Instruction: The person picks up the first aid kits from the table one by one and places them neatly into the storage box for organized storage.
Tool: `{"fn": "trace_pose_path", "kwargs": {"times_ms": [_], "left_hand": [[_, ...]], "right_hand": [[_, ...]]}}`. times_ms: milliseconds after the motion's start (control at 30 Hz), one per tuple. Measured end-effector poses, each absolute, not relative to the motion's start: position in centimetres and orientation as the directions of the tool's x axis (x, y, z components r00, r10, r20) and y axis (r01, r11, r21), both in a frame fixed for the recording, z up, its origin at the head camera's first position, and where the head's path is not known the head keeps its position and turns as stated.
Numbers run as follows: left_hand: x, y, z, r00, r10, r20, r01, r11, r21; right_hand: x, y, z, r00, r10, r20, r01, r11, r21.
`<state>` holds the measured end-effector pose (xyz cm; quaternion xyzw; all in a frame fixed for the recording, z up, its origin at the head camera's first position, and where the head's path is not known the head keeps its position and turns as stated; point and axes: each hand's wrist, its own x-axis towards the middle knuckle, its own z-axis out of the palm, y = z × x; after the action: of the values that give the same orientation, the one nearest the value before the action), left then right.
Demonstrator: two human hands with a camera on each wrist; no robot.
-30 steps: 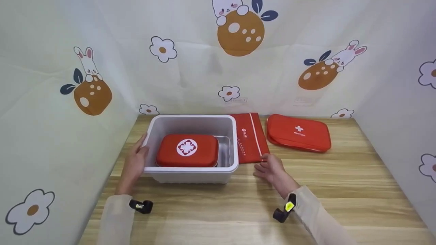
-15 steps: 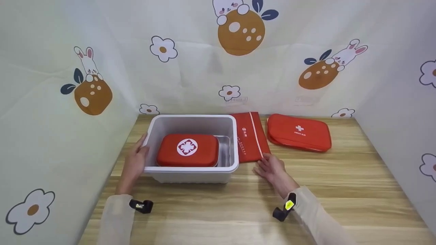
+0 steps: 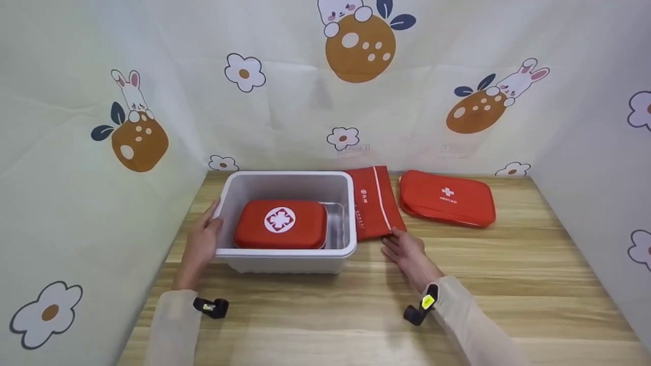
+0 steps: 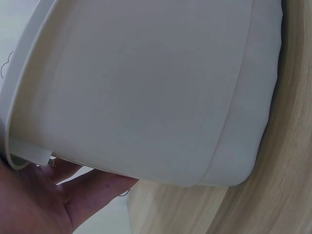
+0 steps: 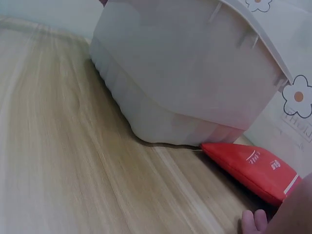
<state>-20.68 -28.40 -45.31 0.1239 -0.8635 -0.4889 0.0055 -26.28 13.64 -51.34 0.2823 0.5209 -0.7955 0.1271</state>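
In the head view a light grey plastic bin [image 3: 285,262] stands on the table, with a red zip case [image 3: 254,221] bearing a white cross inside it. My left hand [image 3: 201,244] holds the bin's left side, thumb at the rim; the left wrist view shows its fingers [image 4: 97,192] along the wall. A flat red pouch [image 3: 374,203] with a white stripe lies right of the bin, its left part hidden behind the bin. My right hand [image 3: 409,254] pinches the pouch's near right corner, thumb on top. The right wrist view shows the pouch [image 5: 258,170] against the bin's base.
A red first aid bag [image 3: 447,198] lies at the back right, beside the pouch. Under the zip case, a shiny metallic surface [image 3: 335,226] shows in the bin. Patterned cloth walls [image 3: 285,112] enclose the wooden table [image 3: 315,320] at the back and sides.
The pouch's near right corner has shifted slightly right and away from me, turning the pouch a little. My right hand has moved with it. The left hand and bin stay put.
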Motion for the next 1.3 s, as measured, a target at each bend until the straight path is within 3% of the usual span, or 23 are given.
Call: {"fn": "trace_pose_path", "kwargs": {"times_ms": [600, 1300], "left_hand": [[-20.8, -28.0, -45.4, -0.969, -0.216, -0.120, -0.212, 0.472, 0.856], [-20.5, -27.8, -44.9, -0.968, -0.237, -0.087, -0.193, 0.475, 0.858]], "right_hand": [[-26.8, 14.0, -51.7, -0.826, 0.134, -0.548, 0.412, -0.520, -0.748], [-26.8, 14.4, -50.8, -0.908, 0.128, -0.399, 0.269, -0.550, -0.791]]}}
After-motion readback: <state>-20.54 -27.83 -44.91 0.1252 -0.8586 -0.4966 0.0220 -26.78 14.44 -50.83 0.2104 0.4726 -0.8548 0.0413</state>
